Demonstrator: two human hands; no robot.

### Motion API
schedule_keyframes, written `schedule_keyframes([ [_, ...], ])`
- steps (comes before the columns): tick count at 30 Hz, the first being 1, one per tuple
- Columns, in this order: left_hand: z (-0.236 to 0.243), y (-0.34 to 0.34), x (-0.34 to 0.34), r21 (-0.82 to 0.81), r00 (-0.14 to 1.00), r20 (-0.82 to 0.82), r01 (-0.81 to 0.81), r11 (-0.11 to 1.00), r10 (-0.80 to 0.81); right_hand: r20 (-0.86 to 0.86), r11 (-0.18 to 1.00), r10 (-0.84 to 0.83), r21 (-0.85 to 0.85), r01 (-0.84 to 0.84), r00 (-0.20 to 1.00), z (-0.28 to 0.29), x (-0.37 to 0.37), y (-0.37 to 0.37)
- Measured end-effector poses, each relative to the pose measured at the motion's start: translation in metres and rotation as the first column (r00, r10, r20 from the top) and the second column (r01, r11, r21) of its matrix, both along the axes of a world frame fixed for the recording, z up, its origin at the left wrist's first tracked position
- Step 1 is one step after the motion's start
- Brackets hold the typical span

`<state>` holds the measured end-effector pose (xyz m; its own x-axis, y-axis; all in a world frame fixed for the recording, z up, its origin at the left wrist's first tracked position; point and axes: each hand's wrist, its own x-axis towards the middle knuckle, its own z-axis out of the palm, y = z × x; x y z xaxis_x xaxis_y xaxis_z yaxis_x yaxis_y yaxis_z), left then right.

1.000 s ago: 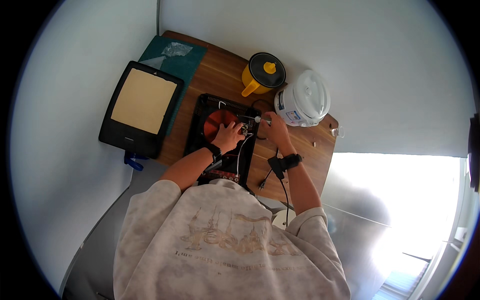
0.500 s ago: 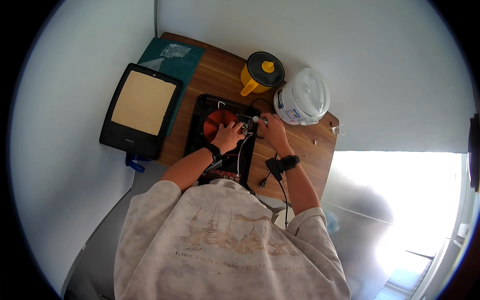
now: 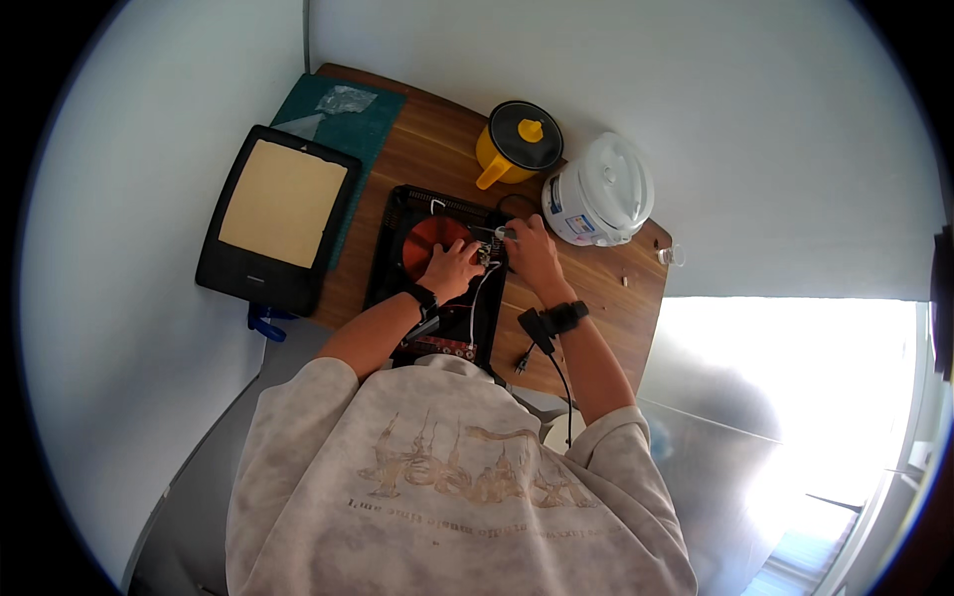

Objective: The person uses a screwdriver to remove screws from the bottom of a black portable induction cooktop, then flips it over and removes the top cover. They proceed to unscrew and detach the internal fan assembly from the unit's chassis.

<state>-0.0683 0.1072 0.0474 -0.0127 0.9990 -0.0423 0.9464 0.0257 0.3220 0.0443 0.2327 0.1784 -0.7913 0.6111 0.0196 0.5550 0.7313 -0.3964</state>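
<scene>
An opened induction cooker [image 3: 383,260] with a dark casing lies in front of me, its innards bare. Inside it sits a round copper-red coil [image 3: 422,238]. My left hand [image 3: 450,274] rests over the coil's right side, fingers spread, with fingertips at a small board with pale parts [image 3: 485,254]. Closed at the casing's upper right, my right hand [image 3: 532,250] grips what looks like a screwdriver [image 3: 509,234], its thin shaft directed left over the casing. The tip is too small to make out. A white wire [image 3: 474,308] runs down beside my left hand.
On the left, a black glass-top cover [image 3: 211,260] with a tan sheet overlaps a green mat [image 3: 370,119]. A yellow pot with a black lid [image 3: 527,136] and a white rice cooker [image 3: 601,189] stand behind. A small clear cup [image 3: 676,255] and plug [image 3: 522,364] lie right.
My right hand has shifted slightly left and up with the screwdriver, closer over the casing. The left hand stays at nearly the same spot.
</scene>
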Motion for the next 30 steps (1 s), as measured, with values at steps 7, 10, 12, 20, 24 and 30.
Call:
schedule_keyframes([
  [7, -0.004, -0.001, 0.000, 0.035, 1.000, 0.008, 0.002, 0.999, -0.002, 0.039, 1.000, 0.010, -0.010, -0.010, 0.999, 0.007, -0.006, 0.001],
  [10, -0.005, 0.000, 0.001, 0.040, 1.000, 0.011, 0.001, 0.999, -0.001, 0.042, 0.998, 0.055, 0.019, -0.056, 0.998, 0.009, -0.007, 0.001],
  [12, -0.004, -0.001, 0.001, 0.042, 1.000, 0.010, -0.004, 0.999, 0.004, 0.041, 0.996, 0.078, 0.037, -0.079, 0.996, 0.009, -0.008, 0.002],
  [20, -0.005, -0.001, -0.001, 0.045, 1.000, 0.017, 0.001, 0.999, -0.002, 0.079, 0.986, 0.168, -0.026, -0.166, 0.983, 0.021, -0.005, 0.012],
  [24, -0.001, 0.001, -0.003, 0.003, 1.000, 0.029, 0.012, 1.000, -0.012, 0.030, 0.994, -0.020, -0.105, 0.023, 0.999, 0.013, 0.006, 0.022],
  [30, 0.002, 0.001, -0.004, -0.007, 1.000, 0.009, 0.018, 1.000, -0.018, -0.007, 0.951, -0.251, -0.191, 0.245, 0.968, 0.010, 0.010, 0.014],
])
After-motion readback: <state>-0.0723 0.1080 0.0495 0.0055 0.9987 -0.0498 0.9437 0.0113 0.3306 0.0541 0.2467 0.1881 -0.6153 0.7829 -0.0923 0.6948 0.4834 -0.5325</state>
